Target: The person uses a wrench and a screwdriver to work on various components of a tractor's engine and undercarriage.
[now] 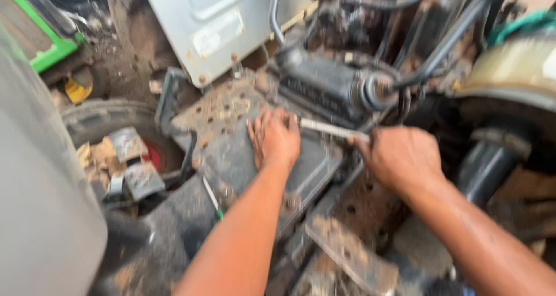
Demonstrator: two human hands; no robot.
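Note:
The picture is blurred by motion. My left hand (274,137) lies palm down on a dark, dirty metal cover (307,168) of a vehicle's engine area, its fingers touching one end of a long flat metal tool (327,128). My right hand (399,157) is closed around the other end of that tool, just below a black engine part (324,87) with a round pulley-like end (376,90). The tool runs level between the two hands.
A rusty perforated plate (223,108) lies left of my hands. A tyre (101,119) holding scrap pieces sits at the left. A grey panel (208,18) stands behind. Black hoses (446,47) run at the upper right. A green-handled screwdriver (213,198) rests below.

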